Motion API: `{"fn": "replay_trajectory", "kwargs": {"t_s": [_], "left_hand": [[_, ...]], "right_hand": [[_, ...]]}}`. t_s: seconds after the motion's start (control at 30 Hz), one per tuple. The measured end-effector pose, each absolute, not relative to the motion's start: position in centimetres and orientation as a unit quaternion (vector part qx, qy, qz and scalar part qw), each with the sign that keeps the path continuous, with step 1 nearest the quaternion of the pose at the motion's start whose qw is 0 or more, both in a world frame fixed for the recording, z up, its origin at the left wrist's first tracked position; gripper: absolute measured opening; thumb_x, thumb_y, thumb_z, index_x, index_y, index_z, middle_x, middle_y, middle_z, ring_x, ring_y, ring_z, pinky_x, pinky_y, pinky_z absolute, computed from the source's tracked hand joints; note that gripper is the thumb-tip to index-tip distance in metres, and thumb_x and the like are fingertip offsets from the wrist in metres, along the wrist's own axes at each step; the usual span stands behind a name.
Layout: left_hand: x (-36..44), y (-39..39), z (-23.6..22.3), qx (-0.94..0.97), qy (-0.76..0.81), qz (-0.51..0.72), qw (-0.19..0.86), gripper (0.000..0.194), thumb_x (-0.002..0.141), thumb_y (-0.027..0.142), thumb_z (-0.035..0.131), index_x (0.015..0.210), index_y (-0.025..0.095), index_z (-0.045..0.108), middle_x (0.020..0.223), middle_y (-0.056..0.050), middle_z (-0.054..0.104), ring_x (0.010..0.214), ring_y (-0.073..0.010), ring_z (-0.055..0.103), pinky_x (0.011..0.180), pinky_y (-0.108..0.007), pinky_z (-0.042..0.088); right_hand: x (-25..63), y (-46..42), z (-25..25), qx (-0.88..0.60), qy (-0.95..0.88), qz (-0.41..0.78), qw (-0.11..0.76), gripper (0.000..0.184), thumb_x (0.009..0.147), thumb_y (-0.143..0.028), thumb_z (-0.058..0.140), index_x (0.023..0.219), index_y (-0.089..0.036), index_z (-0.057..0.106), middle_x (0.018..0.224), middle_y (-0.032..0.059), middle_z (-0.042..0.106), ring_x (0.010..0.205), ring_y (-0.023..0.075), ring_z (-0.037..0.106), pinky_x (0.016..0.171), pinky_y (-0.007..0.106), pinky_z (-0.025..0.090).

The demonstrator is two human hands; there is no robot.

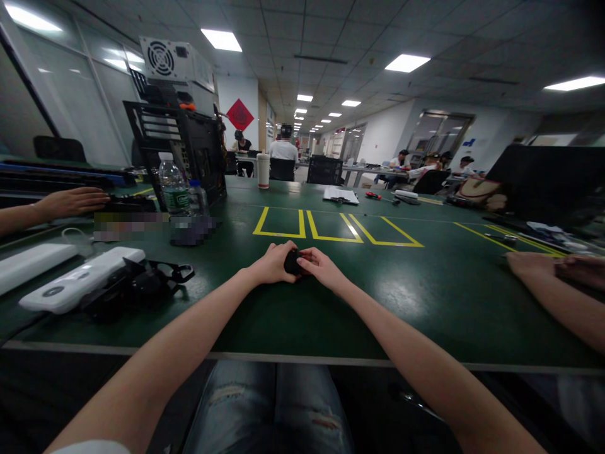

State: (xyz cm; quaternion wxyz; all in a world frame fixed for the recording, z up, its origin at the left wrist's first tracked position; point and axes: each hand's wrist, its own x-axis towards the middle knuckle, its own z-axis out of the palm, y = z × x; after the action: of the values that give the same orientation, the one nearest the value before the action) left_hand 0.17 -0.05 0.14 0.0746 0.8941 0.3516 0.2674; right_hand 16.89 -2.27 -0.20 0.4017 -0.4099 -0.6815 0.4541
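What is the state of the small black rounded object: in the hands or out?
In: the left hand curls around the small black rounded object, and the right hand touches it.

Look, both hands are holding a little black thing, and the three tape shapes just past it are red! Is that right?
Not quite: the three tape shapes are yellow, not red, as the head view shows. The left hand and right hand are indeed holding the little black thing.

faded blue jeans (278,413), frayed rips (227,395); white sleeve edge (92,447) on left arm (158,362); left hand (273,263), right hand (323,266) bare
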Motion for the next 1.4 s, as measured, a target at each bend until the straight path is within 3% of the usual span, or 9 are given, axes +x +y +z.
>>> {"fn": "replay_trajectory", "kwargs": {"t_s": [0.27, 0.43, 0.93, 1.13, 1.4], "left_hand": [[0.31, 0.11, -0.10, 0.889, 0.361, 0.271, 0.076, 0.052, 0.054, 0.038, 0.063, 0.096, 0.019, 0.041, 0.091, -0.003, 0.054, 0.084, -0.0213, 0.051, 0.080, -0.035, 0.030], [0.35, 0.01, 0.06, 0.890, 0.358, 0.272, 0.080, 0.052, 0.054, 0.039, 0.063, 0.096, 0.020, 0.041, 0.092, -0.003, 0.053, 0.084, -0.0210, 0.051, 0.080, -0.035, 0.030], [0.08, 0.32, -0.27, 0.896, 0.341, 0.277, 0.065, 0.052, 0.055, 0.041, 0.063, 0.097, 0.019, 0.040, 0.090, -0.003, 0.053, 0.082, -0.0205, 0.051, 0.078, -0.034, 0.031], [0.12, 0.15, -0.11, 0.897, 0.341, 0.274, 0.065, 0.052, 0.056, 0.042, 0.062, 0.097, 0.019, 0.041, 0.091, -0.003, 0.052, 0.081, -0.0202, 0.051, 0.079, -0.034, 0.031], [0.22, 0.23, -0.12, 0.894, 0.353, 0.267, 0.062, 0.054, 0.055, 0.041, 0.063, 0.099, 0.019, 0.040, 0.092, -0.003, 0.053, 0.082, -0.0206, 0.051, 0.080, -0.034, 0.031]], "right_hand": [[17.28, -2.00, -0.44, -0.357, -0.709, 0.454, 0.405, 0.032, 0.064, -0.026, 0.062, 0.091, -0.018, 0.046, 0.094, 0.0030, 0.053, 0.084, 0.0150, 0.055, 0.078, 0.036, 0.045], [17.24, -2.28, -0.31, -0.362, -0.706, 0.447, 0.412, 0.025, 0.070, -0.032, 0.055, 0.090, -0.019, 0.047, 0.091, 0.0027, 0.054, 0.084, 0.0146, 0.054, 0.076, 0.034, 0.045], [17.39, -2.28, -0.26, -0.358, -0.724, 0.437, 0.397, 0.032, 0.065, -0.028, 0.061, 0.092, -0.019, 0.046, 0.097, 0.0040, 0.052, 0.082, 0.0145, 0.056, 0.075, 0.034, 0.046], [17.13, -2.21, -0.37, -0.370, -0.716, 0.426, 0.411, 0.025, 0.072, -0.034, 0.053, 0.091, -0.018, 0.047, 0.091, 0.0037, 0.054, 0.076, 0.0138, 0.056, 0.071, 0.034, 0.047], [17.42, -1.66, -0.66, -0.385, -0.715, 0.440, 0.384, 0.030, 0.069, -0.031, 0.057, 0.095, -0.017, 0.049, 0.097, 0.0055, 0.053, 0.084, 0.0157, 0.055, 0.076, 0.036, 0.045]]}}
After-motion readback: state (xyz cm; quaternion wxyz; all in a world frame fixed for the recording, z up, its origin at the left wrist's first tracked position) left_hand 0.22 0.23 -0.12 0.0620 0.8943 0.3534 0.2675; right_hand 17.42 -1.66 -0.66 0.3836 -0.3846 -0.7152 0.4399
